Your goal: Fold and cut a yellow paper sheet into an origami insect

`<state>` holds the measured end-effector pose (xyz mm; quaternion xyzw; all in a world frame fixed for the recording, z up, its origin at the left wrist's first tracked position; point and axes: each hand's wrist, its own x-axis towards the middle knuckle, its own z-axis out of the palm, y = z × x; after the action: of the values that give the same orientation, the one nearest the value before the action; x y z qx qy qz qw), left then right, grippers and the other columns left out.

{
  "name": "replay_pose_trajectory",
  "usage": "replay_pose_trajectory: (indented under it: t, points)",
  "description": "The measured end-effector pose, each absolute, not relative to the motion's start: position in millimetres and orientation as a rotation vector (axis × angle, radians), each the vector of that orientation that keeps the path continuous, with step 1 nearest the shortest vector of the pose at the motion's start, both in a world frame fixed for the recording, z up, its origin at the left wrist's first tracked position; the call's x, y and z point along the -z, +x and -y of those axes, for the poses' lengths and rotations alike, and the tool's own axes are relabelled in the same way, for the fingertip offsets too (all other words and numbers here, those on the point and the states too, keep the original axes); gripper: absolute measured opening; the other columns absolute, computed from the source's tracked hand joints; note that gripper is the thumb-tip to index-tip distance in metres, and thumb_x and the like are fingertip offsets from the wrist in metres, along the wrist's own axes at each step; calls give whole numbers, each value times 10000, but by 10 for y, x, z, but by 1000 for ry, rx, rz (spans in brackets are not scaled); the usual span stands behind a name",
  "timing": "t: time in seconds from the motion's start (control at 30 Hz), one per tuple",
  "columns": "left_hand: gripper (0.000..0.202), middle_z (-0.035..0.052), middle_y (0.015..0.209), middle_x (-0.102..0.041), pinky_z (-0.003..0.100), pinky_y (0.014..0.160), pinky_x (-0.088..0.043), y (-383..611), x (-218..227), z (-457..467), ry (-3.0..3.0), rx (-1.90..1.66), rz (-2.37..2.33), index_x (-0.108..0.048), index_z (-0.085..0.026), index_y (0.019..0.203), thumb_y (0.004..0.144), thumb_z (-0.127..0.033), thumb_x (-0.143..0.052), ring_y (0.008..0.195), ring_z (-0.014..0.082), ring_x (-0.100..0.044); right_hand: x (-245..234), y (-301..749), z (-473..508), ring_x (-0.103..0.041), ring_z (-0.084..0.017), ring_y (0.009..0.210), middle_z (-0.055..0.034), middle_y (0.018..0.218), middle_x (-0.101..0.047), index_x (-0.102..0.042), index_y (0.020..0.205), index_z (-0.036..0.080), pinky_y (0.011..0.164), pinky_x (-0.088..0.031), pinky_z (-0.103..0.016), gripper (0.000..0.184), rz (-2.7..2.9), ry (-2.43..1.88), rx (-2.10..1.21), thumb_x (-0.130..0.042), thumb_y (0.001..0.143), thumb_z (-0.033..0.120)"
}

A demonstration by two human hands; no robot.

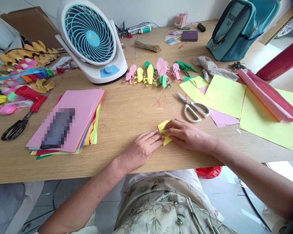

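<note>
A small folded piece of yellow paper [163, 126] lies on the wooden table under my hands. My left hand [145, 147] rests flat, its fingers stretched out so the tips touch the paper's left side. From the right, my right hand [187, 134] grips the paper with bent fingers and covers part of it. Behind them stands a row of folded paper figures, among them a pink one [162, 66], a yellow one [150, 74] and a green one [163, 81]. White-handled scissors [194, 109] lie partly spread beyond my right hand.
A paper stack [81, 107] with a blurred dark object [58, 128] lies left, near black-handled scissors [17, 128]. A white fan [107, 70] stands behind it. Yellow sheets [226, 96] and a pink-red roll [268, 94] lie right. A teal backpack [236, 35] stands at the back.
</note>
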<state>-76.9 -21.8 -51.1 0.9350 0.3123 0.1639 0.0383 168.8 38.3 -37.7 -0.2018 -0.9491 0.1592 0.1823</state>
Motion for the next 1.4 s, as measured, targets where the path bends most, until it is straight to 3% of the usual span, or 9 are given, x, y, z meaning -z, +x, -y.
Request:
replay_pose_trajectory:
  t: [0.33,0.67,0.8,0.93,1.13,1.4]
  points:
    - [394,79,1426,-563,424,1113,-428,-777,439,237,2865,-437,-960,-547,-162,1344,971,-100,-440,1384,248,-448,445,1739,-395,-539,-250,1057,-141,1167,-580,-615,1219,189,909,-487,-435,372,2683,-526,-461,-463,904,60]
    - [396,84,1444,-539,447,1123,-414,-778,418,243,2831,-387,-941,-564,-190,1331,966,-91,-446,1423,255,-389,407,1776,-394,-538,-245,1059,-144,1172,-587,-638,1036,171,903,-481,-423,252,2693,-500,-474,-454,905,58]
    - [430,77,1464,-521,464,1131,-411,-787,417,247,2836,-373,-932,-541,-207,1365,963,-86,-446,1438,264,-368,405,1765,-378,-545,-236,1020,-139,1131,-604,-635,1006,162,883,-473,-406,155,2668,-524,-445,-500,932,146]
    - [463,89,1475,-511,450,1137,-412,-794,425,239,2839,-391,-945,-482,-162,1414,957,-89,-458,1428,256,-387,409,1774,-362,-567,-224,984,-120,1077,-641,-635,1025,169,849,-460,-391,149,2691,-478,-308,-515,964,231]
    - [413,92,1456,-533,443,1141,-409,-804,435,234,2824,-397,-945,-537,-142,1356,949,-95,-478,1419,258,-402,365,1803,-330,-595,-205,855,-106,955,-685,-636,986,139,778,-453,-382,204,2729,-326,15,-434,978,112]
    - [441,83,1431,-557,451,1119,-432,-796,414,229,2812,-421,-923,-564,-203,1342,942,-55,-454,1418,245,-405,411,1820,-342,-607,-224,972,-125,1076,-666,-641,1068,186,827,-477,-393,200,2696,-443,-208,-464,977,195]
